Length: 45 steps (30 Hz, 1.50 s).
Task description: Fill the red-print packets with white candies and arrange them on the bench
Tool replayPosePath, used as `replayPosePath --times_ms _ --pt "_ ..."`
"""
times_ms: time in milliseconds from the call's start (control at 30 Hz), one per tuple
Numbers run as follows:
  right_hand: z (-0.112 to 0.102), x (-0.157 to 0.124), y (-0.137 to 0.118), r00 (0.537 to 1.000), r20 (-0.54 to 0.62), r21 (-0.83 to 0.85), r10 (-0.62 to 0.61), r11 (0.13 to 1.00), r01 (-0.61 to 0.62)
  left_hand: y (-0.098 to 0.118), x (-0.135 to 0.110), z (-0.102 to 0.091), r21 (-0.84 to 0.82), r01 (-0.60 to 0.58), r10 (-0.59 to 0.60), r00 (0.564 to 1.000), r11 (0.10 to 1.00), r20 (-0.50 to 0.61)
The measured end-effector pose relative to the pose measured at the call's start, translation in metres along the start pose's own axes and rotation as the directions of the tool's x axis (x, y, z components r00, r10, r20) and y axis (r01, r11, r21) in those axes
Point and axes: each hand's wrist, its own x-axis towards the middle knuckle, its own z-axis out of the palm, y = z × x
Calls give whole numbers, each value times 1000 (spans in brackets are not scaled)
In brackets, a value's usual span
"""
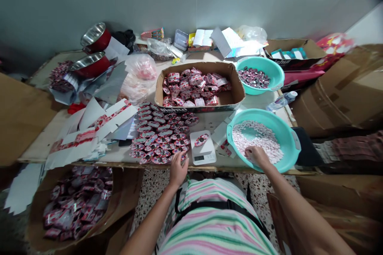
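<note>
My right hand (256,156) reaches into a teal basin (289,143) of small white and pink candies (257,137), its fingers curled down among them. At the table's front edge my left hand (178,169) rests by the nearest of several rows of small oval red-patterned tins (160,135), fingers bent over one of them. Between the two hands stands a small white scale (203,148) with one open oval tin (201,140) on it.
A cardboard tray (236,85) of filled red packets sits behind the rows. A second teal basin (271,69) holds dark lids. Flat white carton blanks (89,131) lie left. Red pots (95,38), bags and papers crowd the back. Cardboard boxes (344,87) stand right; a box of packets (74,203) below left.
</note>
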Motion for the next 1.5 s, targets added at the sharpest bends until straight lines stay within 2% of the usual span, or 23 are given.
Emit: replayPosePath --times_ms 133,267,333,433,500,600,667,733,833,1033,1333,1500 --pt "-5 0 2 1000 -17 -1 -15 1000 15 0 3 2 -12 -8 8 1000 1000 6" --pt "-22 4 0 996 -89 -4 -24 1000 23 -2 0 5 -27 -4 4 1000 1000 10" --pt "-34 8 -15 983 -176 27 -49 998 55 -3 -3 5 -38 1 -1 1000 999 12" --pt "-48 16 -60 947 -281 113 -155 975 193 -3 -5 6 -59 10 -9 1000 998 15" --pt "-51 22 -100 936 -242 114 -257 950 290 -1 -6 6 -73 19 -18 1000 997 10" --pt "-46 29 -156 918 -36 -3 -395 919 395 2 -8 3 -83 33 -34 999 996 -13" --pt "-40 34 -182 902 78 -64 -424 901 429 4 -11 0 -83 42 -45 998 996 -34" --pt "-33 39 -198 891 137 -94 -433 890 447 5 -16 -3 -85 62 -66 996 994 -51" --pt "-23 44 -206 882 186 -129 -433 879 459 4 -28 -6 -79 111 -117 990 991 -72" --pt "-11 51 -202 861 220 -142 -459 858 494 4 -49 -2 -108 178 -186 980 978 -68" --pt "-6 53 -202 848 128 -78 -514 848 525 2 -56 0 -118 196 -207 974 974 -95" --pt "-13 53 -196 856 51 -23 -515 856 517 -3 -55 -4 -103 196 -207 972 975 -108"
